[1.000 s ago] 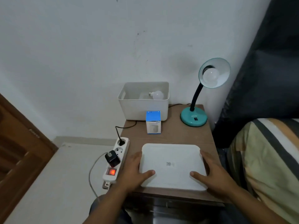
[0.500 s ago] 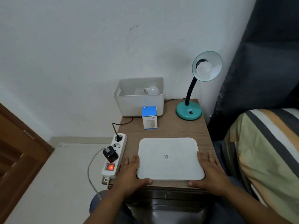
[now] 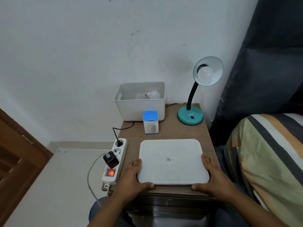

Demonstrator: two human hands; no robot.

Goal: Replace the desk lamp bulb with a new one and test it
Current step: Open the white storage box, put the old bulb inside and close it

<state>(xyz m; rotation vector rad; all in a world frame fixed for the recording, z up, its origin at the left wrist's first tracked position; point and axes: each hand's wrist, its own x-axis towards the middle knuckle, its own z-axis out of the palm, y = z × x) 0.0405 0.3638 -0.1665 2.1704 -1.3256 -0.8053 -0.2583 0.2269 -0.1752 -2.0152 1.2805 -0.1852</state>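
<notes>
A teal desk lamp (image 3: 190, 117) stands at the bedside table's back right, its shade tilted toward me with a white bulb (image 3: 205, 74) screwed in and unlit. A second white bulb (image 3: 154, 95) lies inside the white bin (image 3: 139, 110) at the back. In front of the bin stands a small blue bulb box (image 3: 150, 122). A flat white tray (image 3: 172, 161) lies on the near half of the table. My left hand (image 3: 132, 176) rests flat against its left side and my right hand (image 3: 214, 176) against its right, thumbs along the front edge.
A white power strip (image 3: 114, 161) lies along the wooden table's (image 3: 168, 133) left edge, with its red switch lit, a black plug and a black adapter in it. A striped bed (image 3: 270, 153) is close on the right. A brown door (image 3: 16, 153) is at the left.
My thumbs have slid off the top of the tray to its front edge, and both hands now lie flat beside it. The view has drawn back a little.
</notes>
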